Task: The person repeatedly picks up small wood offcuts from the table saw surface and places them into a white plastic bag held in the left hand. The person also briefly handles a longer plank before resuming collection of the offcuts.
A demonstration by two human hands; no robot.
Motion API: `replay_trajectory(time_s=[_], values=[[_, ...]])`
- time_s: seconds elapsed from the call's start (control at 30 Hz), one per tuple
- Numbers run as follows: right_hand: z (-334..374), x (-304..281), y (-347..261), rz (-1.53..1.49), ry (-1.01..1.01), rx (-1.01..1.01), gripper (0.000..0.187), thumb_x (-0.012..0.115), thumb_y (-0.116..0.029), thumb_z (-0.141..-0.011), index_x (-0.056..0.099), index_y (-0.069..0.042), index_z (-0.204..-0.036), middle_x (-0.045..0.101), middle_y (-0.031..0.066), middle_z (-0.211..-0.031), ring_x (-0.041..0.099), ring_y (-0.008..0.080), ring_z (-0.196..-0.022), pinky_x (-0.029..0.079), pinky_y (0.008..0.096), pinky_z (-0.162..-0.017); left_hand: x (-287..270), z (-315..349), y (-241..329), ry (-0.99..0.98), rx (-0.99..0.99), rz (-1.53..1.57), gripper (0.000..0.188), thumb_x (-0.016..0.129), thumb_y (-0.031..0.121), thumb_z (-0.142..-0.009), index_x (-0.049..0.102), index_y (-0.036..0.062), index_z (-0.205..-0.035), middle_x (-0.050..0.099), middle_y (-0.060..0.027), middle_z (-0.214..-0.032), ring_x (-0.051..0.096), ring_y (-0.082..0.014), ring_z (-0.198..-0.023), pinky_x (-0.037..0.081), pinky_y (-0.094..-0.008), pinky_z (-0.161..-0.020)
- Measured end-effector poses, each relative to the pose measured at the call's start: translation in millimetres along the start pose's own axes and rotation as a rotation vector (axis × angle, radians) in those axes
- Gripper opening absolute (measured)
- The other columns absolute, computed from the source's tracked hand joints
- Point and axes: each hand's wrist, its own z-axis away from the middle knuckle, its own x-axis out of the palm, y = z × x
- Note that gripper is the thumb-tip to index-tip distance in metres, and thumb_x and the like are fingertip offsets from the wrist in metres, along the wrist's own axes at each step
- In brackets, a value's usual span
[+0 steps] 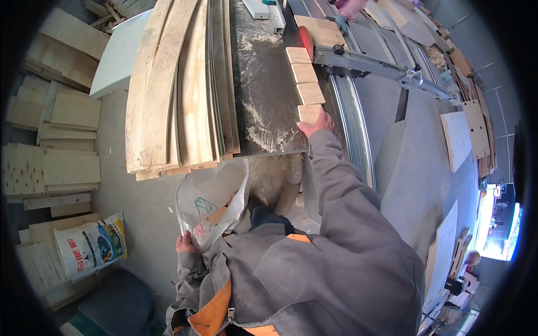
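My right hand (320,123) reaches forward to the near end of a row of wooden blocks on the dark saw table (269,95). Its thumb and fingers lie on either side of the nearest block (309,113). Several more pale blocks (306,73) run away from it in a line. Low on the left, my left hand (185,243) is closed on the edge of a white translucent plastic bag (210,196). Pieces of wood show inside the bag, which hangs open below the table's front edge.
Long thin boards (162,95) are stacked on the table's left. A metal rail (353,123) and crossbar (381,64) lie to the right. A ribbed hose (290,185) runs beneath. Plywood stacks and a printed sack (92,246) sit at left. Another person's pink sleeve (352,8) shows far off.
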Motion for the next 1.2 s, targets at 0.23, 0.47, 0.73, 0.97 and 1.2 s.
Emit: replay_trajectory(time_s=[0.23,0.47,0.73,0.97,1.2], values=[[-3,-10,-1,-0.018,0.070,-0.175,0.084,0.076,-0.034,-0.063,0.038,-0.005,-0.132,0.043,0.0182,-0.129,0.041,0.0355,-0.121,0.031,0.0443,-0.104,10,1,-6,0.062,-0.011,-0.035,0.023,0.062,0.023,-0.087,0.062,0.0010,-0.081,0.053,0.0040,-0.064,0.042,-0.0055,-0.056,0.032,-0.0229,-0.049],[-83,-2,-25,-0.012,0.080,-0.119,0.085,0.076,-0.038,-0.063,0.038,-0.009,-0.133,0.041,0.0150,-0.133,0.036,0.0334,-0.126,0.030,0.0440,-0.105,35,-9,4,0.027,-0.057,-0.053,0.022,0.062,0.022,-0.087,0.064,0.0003,-0.085,0.057,0.0025,-0.068,0.045,-0.0060,-0.057,0.035,-0.0223,-0.050],[-89,28,-18,-0.083,0.217,-0.205,0.084,0.077,-0.030,-0.062,0.036,-0.008,-0.132,0.038,0.0181,-0.132,0.039,0.0369,-0.120,0.032,0.0456,-0.103,39,-15,0,-0.027,-0.060,0.003,0.022,0.061,0.021,-0.087,0.064,-0.0009,-0.089,0.059,0.0003,-0.072,0.049,-0.0080,-0.061,0.040,-0.0232,-0.055],[-135,21,-58,-0.166,0.320,-0.157,0.083,0.077,-0.029,-0.063,0.035,-0.008,-0.132,0.038,0.0180,-0.132,0.039,0.0375,-0.120,0.033,0.0469,-0.102,35,-12,-1,-0.019,-0.104,-0.071,0.023,0.061,0.020,-0.087,0.063,-0.0025,-0.089,0.061,-0.0029,-0.074,0.053,-0.0101,-0.063,0.043,-0.0243,-0.057],[-152,47,-65,-0.142,0.233,-0.007,0.078,0.074,-0.028,-0.063,0.038,-0.009,-0.129,0.040,0.0160,-0.129,0.039,0.0371,-0.120,0.036,0.0428,-0.101,43,-2,6,-0.030,-0.117,-0.045,0.024,0.062,0.021,-0.087,0.063,-0.0026,-0.090,0.061,-0.0030,-0.075,0.052,-0.0095,-0.063,0.042,-0.0245,-0.056]])
